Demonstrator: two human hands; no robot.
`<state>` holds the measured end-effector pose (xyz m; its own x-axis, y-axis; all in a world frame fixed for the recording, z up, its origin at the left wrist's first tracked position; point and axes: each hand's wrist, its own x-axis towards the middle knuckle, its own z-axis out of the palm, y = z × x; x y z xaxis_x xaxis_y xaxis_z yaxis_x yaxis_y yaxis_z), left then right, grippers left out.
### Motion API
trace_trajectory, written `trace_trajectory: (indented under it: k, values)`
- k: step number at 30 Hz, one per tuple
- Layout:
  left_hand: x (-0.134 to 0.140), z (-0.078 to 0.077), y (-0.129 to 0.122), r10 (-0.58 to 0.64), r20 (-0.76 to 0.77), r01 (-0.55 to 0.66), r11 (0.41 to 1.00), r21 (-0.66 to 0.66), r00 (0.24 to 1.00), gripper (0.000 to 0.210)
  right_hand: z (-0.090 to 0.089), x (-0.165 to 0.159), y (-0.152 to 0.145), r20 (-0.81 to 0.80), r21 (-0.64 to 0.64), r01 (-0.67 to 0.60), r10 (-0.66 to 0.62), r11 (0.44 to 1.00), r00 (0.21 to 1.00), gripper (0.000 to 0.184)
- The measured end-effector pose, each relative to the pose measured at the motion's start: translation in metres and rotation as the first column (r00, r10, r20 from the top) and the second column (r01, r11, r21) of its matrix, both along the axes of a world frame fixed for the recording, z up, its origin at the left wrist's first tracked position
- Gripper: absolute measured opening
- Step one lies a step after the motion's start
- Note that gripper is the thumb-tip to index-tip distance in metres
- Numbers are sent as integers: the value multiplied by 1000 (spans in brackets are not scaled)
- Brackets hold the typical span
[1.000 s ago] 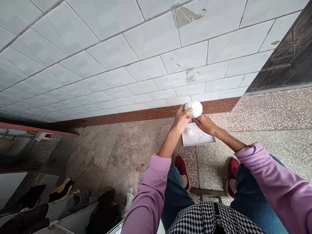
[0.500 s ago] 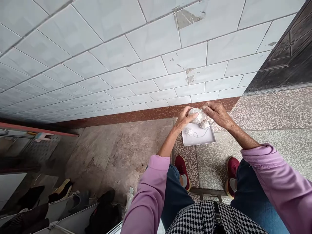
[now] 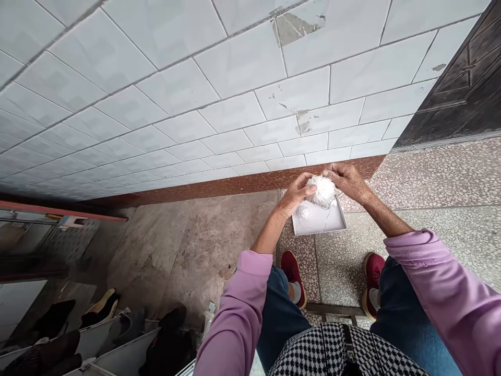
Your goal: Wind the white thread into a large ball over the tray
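My left hand (image 3: pixel 297 192) grips a white, ruffled, flower-like ball (image 3: pixel 323 192), with the thumb across its near side and the fingers behind it. My right hand (image 3: pixel 346 180) pinches at the ball's upper right edge, fingertips closed on what appears to be thin white thread. Below the ball lies a shallow white tray (image 3: pixel 309 227). A smaller white ball (image 3: pixel 302 211) rests in its left part. Another white piece in the tray is mostly hidden behind the held ball. A thin thread (image 3: pixel 326 218) trails across the tray floor.
A white tiled wall (image 3: pixel 235 125) with a brown base strip stands right behind the tray. At far right is a dark door (image 3: pixel 465 99). My red shoes (image 3: pixel 290 269) flank the tray's near side. Shoes (image 3: pixel 102 307) and boxes lie at lower left.
The ball has turned and shifted slightly right in my left hand, now showing a rounder, brighter side. It covers more of the tray, and the thread there lies differently.
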<state>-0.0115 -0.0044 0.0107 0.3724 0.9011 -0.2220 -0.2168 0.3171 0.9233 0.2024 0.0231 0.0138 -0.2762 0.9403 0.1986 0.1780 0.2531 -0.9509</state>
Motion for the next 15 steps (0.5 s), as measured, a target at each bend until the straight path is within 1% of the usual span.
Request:
trace_trajectory:
  k: [2, 4, 6, 8, 10, 12, 14, 15]
  values:
    - [1, 1, 0, 30, 55, -30, 1000, -7, 998, 77, -4, 0, 3, -13, -31, -23, 23, 999, 1000, 52]
    - [2, 2, 0, 90, 113, -91, 996, 2, 990, 76, -8, -2, 3, 13, -29, -26, 26, 999, 1000, 49]
    - [0, 2, 3, 170, 162, -175, 985, 13, 972, 73, -12, -8, 0, 87, -10, -43, 44, 999, 995, 45]
    - [-4, 0, 7, 255, 166, -261, 965, 17, 953, 69, -13, -16, -7, 172, 4, -109, 107, 994, 979, 38]
    - [-9, -4, 13, 330, 114, -335, 942, 25, 937, 66, -11, -23, -16, 213, 0, -210, 205, 978, 955, 34]
    - [-13, -8, 17, 388, 22, -388, 919, 65, 921, 68, -5, -27, -25, 196, -16, -291, 289, 957, 937, 36]
    - [-17, -10, 19, 411, -77, -399, 907, 138, 908, 71, 4, -26, -32, 138, -29, -322, 323, 946, 936, 42]
    - [-19, -10, 18, 402, -123, -379, 909, 173, 907, 71, 9, -24, -33, 105, -31, -317, 319, 948, 942, 46]
